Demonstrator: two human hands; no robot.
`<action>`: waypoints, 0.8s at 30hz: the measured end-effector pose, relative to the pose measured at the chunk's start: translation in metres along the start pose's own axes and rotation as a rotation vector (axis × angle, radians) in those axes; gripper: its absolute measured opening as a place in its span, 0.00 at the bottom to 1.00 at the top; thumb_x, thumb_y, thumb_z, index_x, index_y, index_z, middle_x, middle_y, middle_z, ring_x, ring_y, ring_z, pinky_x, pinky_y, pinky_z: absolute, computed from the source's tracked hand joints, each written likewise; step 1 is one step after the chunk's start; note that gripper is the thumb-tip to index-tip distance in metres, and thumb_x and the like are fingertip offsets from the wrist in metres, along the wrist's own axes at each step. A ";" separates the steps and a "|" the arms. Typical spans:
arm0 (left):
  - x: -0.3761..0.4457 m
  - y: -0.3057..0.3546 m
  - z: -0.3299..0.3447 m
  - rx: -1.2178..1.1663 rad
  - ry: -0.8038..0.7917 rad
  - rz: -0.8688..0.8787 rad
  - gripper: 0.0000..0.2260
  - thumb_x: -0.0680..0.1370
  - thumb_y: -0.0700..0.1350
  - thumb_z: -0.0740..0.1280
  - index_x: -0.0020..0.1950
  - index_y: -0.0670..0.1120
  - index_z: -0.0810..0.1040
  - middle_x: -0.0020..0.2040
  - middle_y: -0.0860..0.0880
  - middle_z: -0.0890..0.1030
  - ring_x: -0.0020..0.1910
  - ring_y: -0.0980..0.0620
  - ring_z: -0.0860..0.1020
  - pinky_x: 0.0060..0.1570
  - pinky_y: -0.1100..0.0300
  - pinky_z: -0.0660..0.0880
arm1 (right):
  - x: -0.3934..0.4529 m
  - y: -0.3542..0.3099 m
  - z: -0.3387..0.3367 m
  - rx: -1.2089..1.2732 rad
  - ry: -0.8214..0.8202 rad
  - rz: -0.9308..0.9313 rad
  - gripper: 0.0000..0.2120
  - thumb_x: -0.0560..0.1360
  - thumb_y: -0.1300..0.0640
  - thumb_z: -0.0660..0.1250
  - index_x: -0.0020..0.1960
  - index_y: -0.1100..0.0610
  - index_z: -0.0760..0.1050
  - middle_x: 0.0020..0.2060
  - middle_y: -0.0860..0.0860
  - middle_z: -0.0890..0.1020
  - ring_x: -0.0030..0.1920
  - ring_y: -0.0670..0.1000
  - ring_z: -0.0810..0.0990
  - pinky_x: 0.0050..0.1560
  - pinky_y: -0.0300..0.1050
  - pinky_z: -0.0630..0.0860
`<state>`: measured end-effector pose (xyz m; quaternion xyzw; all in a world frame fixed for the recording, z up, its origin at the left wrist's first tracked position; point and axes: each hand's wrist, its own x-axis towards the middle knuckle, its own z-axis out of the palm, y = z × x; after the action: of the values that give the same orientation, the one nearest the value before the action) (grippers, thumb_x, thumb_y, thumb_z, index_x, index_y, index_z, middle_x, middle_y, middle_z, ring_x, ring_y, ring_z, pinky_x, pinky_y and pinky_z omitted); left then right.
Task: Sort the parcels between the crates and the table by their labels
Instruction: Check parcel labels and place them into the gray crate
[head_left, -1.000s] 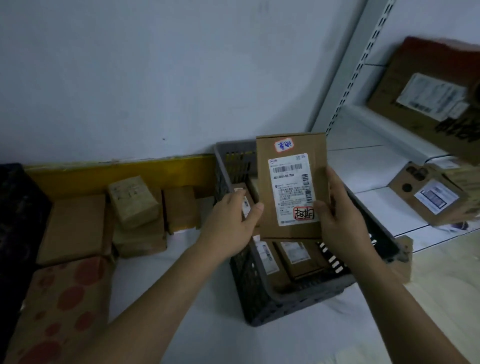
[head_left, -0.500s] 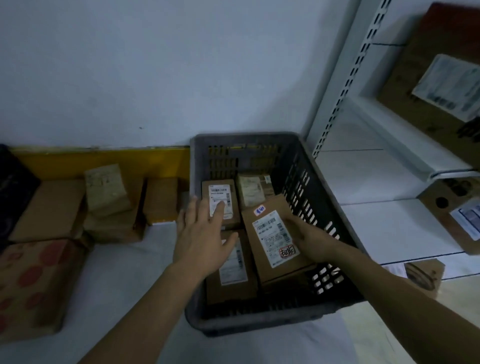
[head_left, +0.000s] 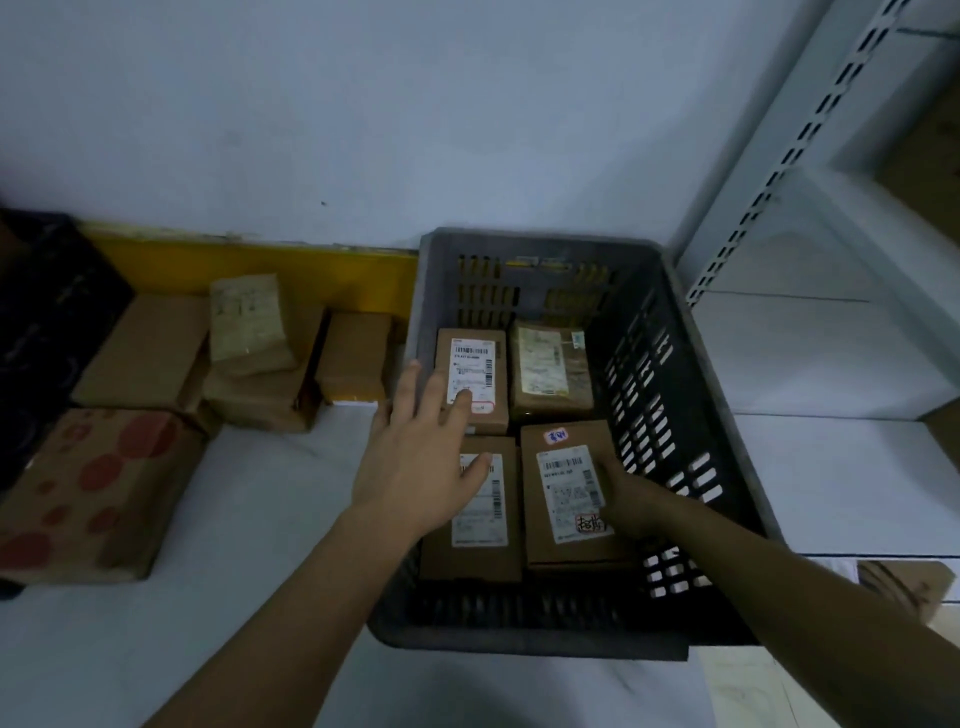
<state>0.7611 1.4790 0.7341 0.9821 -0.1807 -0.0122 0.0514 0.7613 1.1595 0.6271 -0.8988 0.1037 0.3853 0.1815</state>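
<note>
A: Where do we have the parcel (head_left: 569, 493)?
B: In the grey crate (head_left: 670, 291), at 5 o'clock. Our right hand (head_left: 631, 506) grips its right edge.
A: Left hand (head_left: 421, 462)?
B: Fingers spread, holding nothing, above the 7 o'clock parcel (head_left: 475, 525). Crate's on the tabletop (head_left: 270, 519).

A plain pale wall (head_left: 363, 104) meets white metal shelving (head_left: 810, 156) in dim light.

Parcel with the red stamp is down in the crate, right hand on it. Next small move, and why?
Probably let go with the right hand: the stamped parcel lies flat in the grey crate beside three others. The left hand is open above the far-left parcel, likely the next pick.
</note>
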 end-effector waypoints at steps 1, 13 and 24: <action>0.000 0.000 -0.001 -0.011 0.002 -0.003 0.34 0.81 0.68 0.57 0.82 0.50 0.64 0.85 0.43 0.57 0.85 0.38 0.47 0.75 0.36 0.67 | 0.001 0.001 0.001 -0.018 -0.021 0.000 0.51 0.82 0.59 0.69 0.85 0.46 0.31 0.74 0.60 0.76 0.66 0.57 0.80 0.68 0.52 0.78; 0.001 -0.001 0.000 -0.030 0.016 -0.014 0.31 0.82 0.67 0.58 0.79 0.50 0.69 0.83 0.44 0.63 0.85 0.39 0.49 0.72 0.39 0.70 | 0.037 0.026 0.022 -0.092 -0.014 0.064 0.49 0.77 0.54 0.70 0.86 0.46 0.40 0.74 0.57 0.75 0.69 0.58 0.79 0.70 0.55 0.78; 0.002 -0.010 -0.002 -0.310 0.054 -0.043 0.34 0.81 0.67 0.56 0.85 0.54 0.61 0.87 0.48 0.50 0.86 0.47 0.42 0.82 0.41 0.55 | -0.027 -0.038 -0.005 -0.476 0.348 -0.002 0.34 0.78 0.48 0.69 0.81 0.52 0.62 0.76 0.57 0.69 0.74 0.60 0.70 0.72 0.62 0.72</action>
<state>0.7663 1.4874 0.7349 0.9660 -0.1543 -0.0146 0.2069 0.7584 1.1933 0.6596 -0.9688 0.0389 0.2386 -0.0546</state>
